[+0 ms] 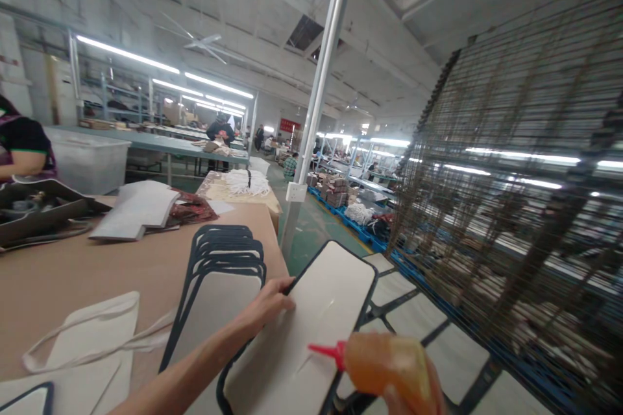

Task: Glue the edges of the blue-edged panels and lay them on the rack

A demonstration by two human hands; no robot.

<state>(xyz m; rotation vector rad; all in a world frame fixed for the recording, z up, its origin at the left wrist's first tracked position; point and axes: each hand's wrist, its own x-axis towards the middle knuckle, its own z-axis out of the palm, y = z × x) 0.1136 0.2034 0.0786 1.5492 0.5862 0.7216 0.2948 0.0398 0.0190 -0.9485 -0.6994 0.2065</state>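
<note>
My left hand [273, 301] grips the left edge of a long cream panel [335, 279] with rounded corners and a dark border, thumb on its face. The panel is tilted up in front of me. In my right hand [396, 399], mostly hidden at the lower edge, is a squeeze bottle [384, 363] of amber liquid with a red nozzle. The nozzle points left over the panel's face; whether it touches I cannot tell. A thin shiny streak shows on the panel. Left of it, several similar dark-edged panels [226, 298] lie in an overlapping stack.
On the brown table [170, 272] lie white sheets [136, 204], pale pieces with straps [92, 331] and a dark tray of items [43, 207]. More cream panels [418, 314] sit on the right beside a tall wire rack [511, 175]. A metal post [316, 91] rises ahead. A person [24, 142] is at far left.
</note>
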